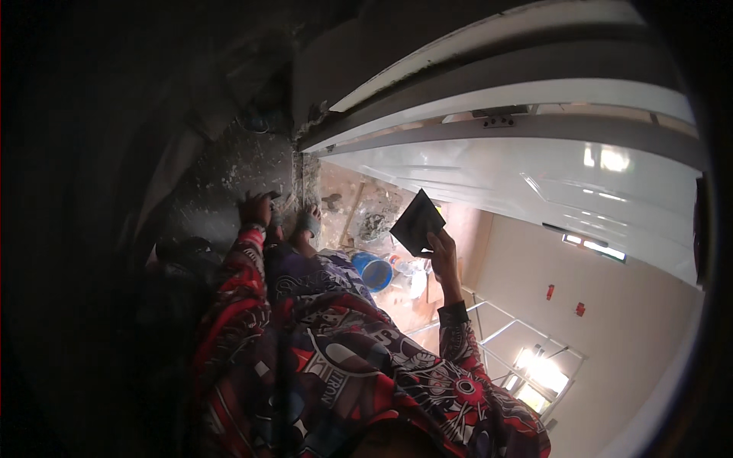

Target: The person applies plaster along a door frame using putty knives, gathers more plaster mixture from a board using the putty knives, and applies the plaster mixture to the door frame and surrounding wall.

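Observation:
My right hand [441, 250] is raised to the right of my body, its fingers closed on one corner of a dark square plate [418, 223]. The plate is tilted, with its flat face showing. It hangs in front of the lower edge of a glossy white door [489, 172]. Lower and to the left, in shadow, my left hand [256, 208] is held in front of me with its fingers bent. A small dark thing shows at its fingertips, too dim to name. Near that hand is a bare foot [309, 221] by the threshold.
A blue bucket [372, 272] stands on the stained floor, with a clear plastic bottle [398, 263] beside it. A white door frame [504, 99] runs across the top right. Metal scaffold bars [500, 330] stand by a bright window [544, 382]. The left side is very dark.

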`<state>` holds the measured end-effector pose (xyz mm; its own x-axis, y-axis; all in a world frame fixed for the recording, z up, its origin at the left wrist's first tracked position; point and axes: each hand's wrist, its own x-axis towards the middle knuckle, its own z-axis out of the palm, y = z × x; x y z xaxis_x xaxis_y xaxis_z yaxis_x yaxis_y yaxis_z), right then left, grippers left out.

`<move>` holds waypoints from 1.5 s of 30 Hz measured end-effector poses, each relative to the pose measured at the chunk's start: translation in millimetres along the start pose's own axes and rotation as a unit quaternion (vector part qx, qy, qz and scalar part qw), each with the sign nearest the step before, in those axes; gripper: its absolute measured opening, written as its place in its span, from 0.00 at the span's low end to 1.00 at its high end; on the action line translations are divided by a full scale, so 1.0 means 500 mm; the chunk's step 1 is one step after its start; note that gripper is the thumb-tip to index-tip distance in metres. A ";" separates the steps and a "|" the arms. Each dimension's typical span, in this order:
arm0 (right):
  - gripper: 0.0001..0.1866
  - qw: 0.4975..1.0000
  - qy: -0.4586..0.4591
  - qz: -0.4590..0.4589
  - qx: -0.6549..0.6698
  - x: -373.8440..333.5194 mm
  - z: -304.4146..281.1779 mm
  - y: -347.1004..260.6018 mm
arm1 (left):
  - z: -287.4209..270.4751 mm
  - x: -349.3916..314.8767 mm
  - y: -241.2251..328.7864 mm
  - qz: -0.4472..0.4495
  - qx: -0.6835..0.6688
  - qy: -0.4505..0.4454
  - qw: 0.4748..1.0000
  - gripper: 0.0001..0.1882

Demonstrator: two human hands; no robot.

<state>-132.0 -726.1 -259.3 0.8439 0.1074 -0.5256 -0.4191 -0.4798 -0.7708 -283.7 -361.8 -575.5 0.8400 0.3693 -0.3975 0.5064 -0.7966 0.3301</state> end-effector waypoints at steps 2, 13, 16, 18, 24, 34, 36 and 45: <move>0.15 1.000 0.005 0.018 -0.004 0.002 -0.032 0.069 | 0.020 -0.050 -0.042 -0.095 0.037 -0.137 0.985 0.16; 0.12 0.958 0.123 0.258 -0.039 -0.101 -0.141 0.335 | 0.252 -0.268 -0.303 -0.226 -0.154 0.057 0.960 0.17; 0.13 0.953 0.148 0.258 -0.057 -0.121 -0.127 0.292 | 0.230 -0.221 -0.243 -0.207 -0.163 0.022 0.964 0.16; 0.14 0.957 0.151 0.242 -0.057 -0.116 -0.098 0.258 | 0.203 -0.188 -0.220 -0.194 -0.166 0.013 0.967 0.16; 0.14 0.987 0.102 0.115 -0.051 -0.071 -0.030 0.168 | 0.121 -0.093 -0.131 -0.183 -0.196 0.019 0.963 0.16; 0.14 0.982 0.114 0.152 0.006 -0.175 -0.032 0.268 | 0.036 -0.041 -0.026 -0.117 -0.171 -0.065 0.976 0.14; 0.13 0.973 0.146 0.170 0.050 -0.220 -0.069 0.358 | 0.038 -0.033 0.038 -0.055 -0.159 -0.069 0.983 0.15; 0.13 0.918 0.282 0.161 0.229 -0.298 -0.088 0.598 | 0.088 -0.032 0.327 0.191 -0.047 -0.160 0.967 0.15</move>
<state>-368.4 -923.8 -395.7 0.6364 -0.5050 -0.5831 -0.6654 0.0229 -0.7461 -222.8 -519.3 -552.9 0.8738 -0.1214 -0.4709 0.1996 -0.7934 0.5750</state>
